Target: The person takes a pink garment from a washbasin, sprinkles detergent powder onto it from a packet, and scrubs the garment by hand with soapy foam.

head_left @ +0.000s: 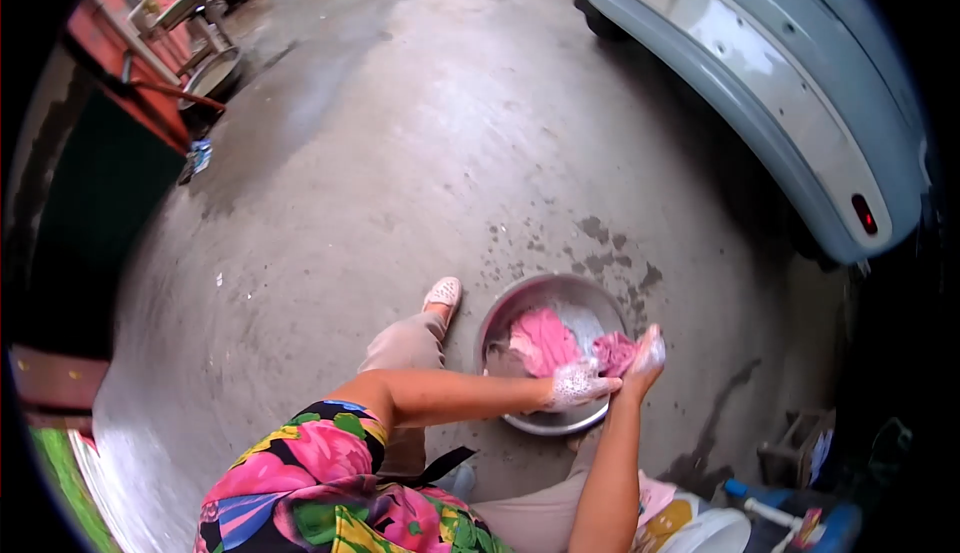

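A round metal basin (490, 325) stands on the concrete floor in front of me, with sudsy water in it. Wet pink cloth (543, 341) lies bunched inside, and another bunched part of pink cloth (613, 353) is raised between my hands. My left hand (580, 385), coated in white foam, is closed against the cloth over the near side of the basin; its fingertips are partly hidden. Over the right rim, my right hand (645, 355), also foamy, grips the raised pink cloth. The two hands are close together, almost touching.
A parked light-blue vehicle (740, 73) fills the upper right. Near the lower right are a small stool (795, 450) and a white bucket (712, 533). Another wide basin (213, 78) stands by the wall at upper left. Wet patches (600, 243) mark the floor.
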A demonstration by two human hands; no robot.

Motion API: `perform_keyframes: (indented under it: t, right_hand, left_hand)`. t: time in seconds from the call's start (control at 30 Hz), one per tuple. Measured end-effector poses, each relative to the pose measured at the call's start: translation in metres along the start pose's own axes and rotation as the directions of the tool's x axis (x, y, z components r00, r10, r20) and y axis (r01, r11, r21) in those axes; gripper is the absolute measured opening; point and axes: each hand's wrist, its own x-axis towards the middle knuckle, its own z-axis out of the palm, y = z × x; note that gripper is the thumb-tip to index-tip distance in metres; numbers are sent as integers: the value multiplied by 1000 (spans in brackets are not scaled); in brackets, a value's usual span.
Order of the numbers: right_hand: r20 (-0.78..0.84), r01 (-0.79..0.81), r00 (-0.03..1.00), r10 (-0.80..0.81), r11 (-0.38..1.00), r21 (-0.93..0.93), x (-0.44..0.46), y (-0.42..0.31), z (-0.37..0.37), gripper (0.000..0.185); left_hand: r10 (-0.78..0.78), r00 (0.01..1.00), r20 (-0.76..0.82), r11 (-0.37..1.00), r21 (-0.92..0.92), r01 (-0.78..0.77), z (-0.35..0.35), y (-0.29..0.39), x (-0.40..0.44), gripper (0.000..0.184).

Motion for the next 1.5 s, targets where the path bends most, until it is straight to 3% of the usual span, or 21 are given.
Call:
perform_keyframes:
  t: [0.03,0.07,0.1,0.13,0.17,0.27,0.37,0.53,0.73,0.8,0.83,0.87,0.93,1.07,1.23,1.3,1.33,1.37,1.4,1.43,1.5]
  right_hand:
    - [80,-193,980,180,960,204,0,0,-4,29]
    - [175,-384,923,342,839,385,-3,-13,-5,28]
    - [274,-476,879,391,666,574,-4,-19,-10,27]
    - [341,-494,869,358,610,619,2,-7,-15,25]
    - [399,-532,846,353,551,643,2,-15,-20,25]
    - [498,-648,749,436,328,687,7,-7,-28,29]
    - [567,-712,691,448,285,642,3,-12,-29,41]
    - [619,-730,683,388,375,571,-3,-19,-35,44]
    - [603,-611,757,250,595,521,-6,-38,-50,34]
    - [781,-473,584,222,875,105,-8,-40,-64,27]
    - [780,-445,555,289,895,-16,-8,-35,-66,27]
    - [781,-449,553,290,893,-13,-7,-32,-67,27]
    - [730,-556,660,177,768,316,-4,-29,-69,27]
    - [609,-491,793,-26,565,663,2,-34,-72,33]
    - [611,-581,791,35,355,732,9,-27,-57,36]
    - [465,-480,863,198,608,632,-10,-27,-30,29]
    - [446,-341,893,65,746,573,-32,-36,-8,22]
    - [464,-305,875,137,900,310,-57,-62,2,18]
    - [434,110,882,-183,976,188,-64,-54,13,20]
    - [359,506,798,-484,862,36,-70,-47,22,22]
    - [419,560,765,-490,826,-57,-61,-43,10,25]
  left_hand:
    - [546,762,-348,794,504,-339,16,-42,27,55]
    - [544,781,-308,817,405,-410,8,-25,14,53]
    - [520,778,-352,762,603,-236,5,-27,11,46]
    - [-58,990,-131,983,164,80,-7,-16,14,44]
    - [191,966,-174,971,180,-160,-12,2,0,40]
    - [205,973,-106,972,-93,-215,-27,-4,7,39]
    - [201,974,-106,849,-477,-227,-37,17,-3,39]
    - [347,915,-204,696,-599,-397,-58,24,2,42]
    - [273,872,-407,547,-680,-489,-66,27,7,37]
    - [212,888,-408,495,-739,-458,-78,30,3,30]
    - [231,876,-424,476,-736,-482,-83,31,2,30]
    - [248,863,-439,455,-734,-504,-86,31,1,30]
    - [261,862,-435,465,-726,-507,-90,33,-1,31]
    - [287,864,-414,493,-710,-503,-89,33,0,44]
    - [205,894,-398,466,-763,-447,-74,31,7,47]
    - [176,922,-344,415,-823,-387,-50,27,17,48]
    - [170,938,-303,397,-850,-347,-35,27,17,47]
    - [243,919,-311,513,-763,-394,-25,0,22,43]
    - [329,919,-218,414,-841,-348,-27,-6,25,37]
    - [410,904,-122,325,-906,-270,-30,-12,28,31]
    - [341,934,-107,350,-908,-231,-24,-24,29,27]
